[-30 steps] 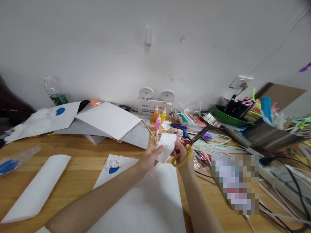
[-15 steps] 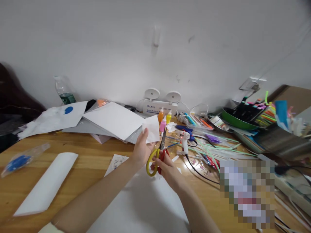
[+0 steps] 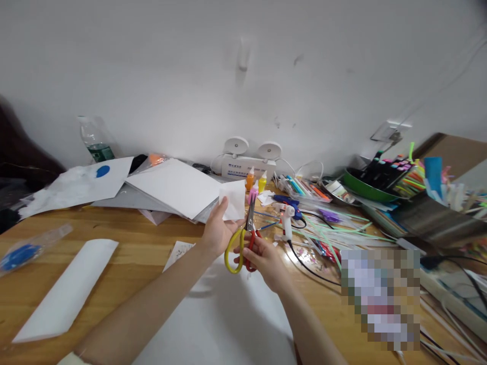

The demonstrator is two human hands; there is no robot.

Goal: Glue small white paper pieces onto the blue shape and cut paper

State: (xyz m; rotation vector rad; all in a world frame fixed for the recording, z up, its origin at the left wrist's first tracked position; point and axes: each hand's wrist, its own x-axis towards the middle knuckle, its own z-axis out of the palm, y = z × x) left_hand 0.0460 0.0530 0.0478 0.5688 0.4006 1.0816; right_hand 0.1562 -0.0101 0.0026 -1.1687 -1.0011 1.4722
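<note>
My left hand (image 3: 216, 232) pinches a small white paper piece (image 3: 233, 200) and holds it up above the wooden table (image 3: 125, 238). My right hand (image 3: 262, 256) grips a pair of scissors (image 3: 243, 241) with one yellow and one red handle. The blades point upward and meet the lower right edge of the paper piece. A large white sheet (image 3: 228, 314) lies on the table beneath both forearms.
A folded white strip (image 3: 68, 289) lies at left beside a plastic bag with blue contents (image 3: 26, 248). Stacked white boards (image 3: 167, 190), a water bottle (image 3: 93, 139), paint bottles (image 3: 255, 181), a white glue gun (image 3: 287, 220), straws, markers and cables crowd the back and right.
My left hand raised the paper piece from low centre to upright. My right hand swung the scissors from pointing right to blades upward at the paper's edge. The view shifted slightly.
</note>
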